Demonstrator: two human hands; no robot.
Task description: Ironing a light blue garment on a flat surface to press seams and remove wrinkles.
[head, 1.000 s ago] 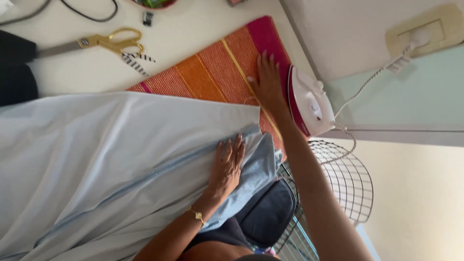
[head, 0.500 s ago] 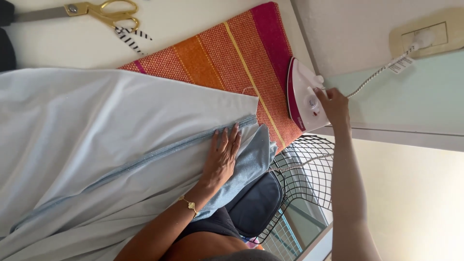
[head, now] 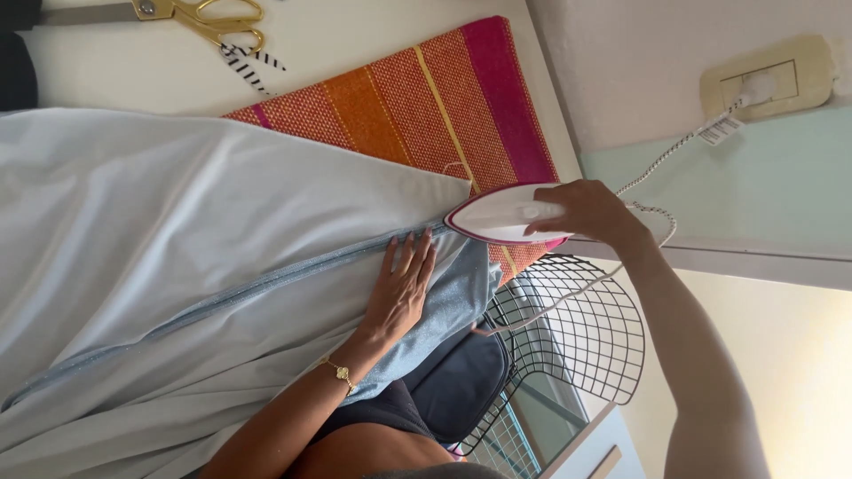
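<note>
1 iron (head: 501,215), white w/ pink trim, sits at the edge of the pale blue fabric (head: 177,239), its tip on the folded hem where the cloth meets the striped mat (head: 417,98). 1 mat, red/orange/pink stripes, under the cloth. 1 pr of gold-handled scissors (head: 200,16) at top, well apart from the hands, w/ a small striped scrap (head: 248,66) just beside them. 1 wall socket (head: 768,78), 1 braided cord (head: 674,155) running from it to the iron. 1 black wire chair (head: 568,328) below the table edge, dark cushion (head: 457,381) on it.

Right hand (head: 586,211): arm stretched fwd from lower right, wrist bent, fingers wrapped over the iron's handle, gripping it. Left hand (head: 404,288): laid flat, palm down, fingers together & extended toward the iron's tip, pressing the fabric just beside the hem fold; not grasping anything. 1 gold bracelet (head: 337,372) on the left wrist. The 2 hands are near each other, not touching.
</note>
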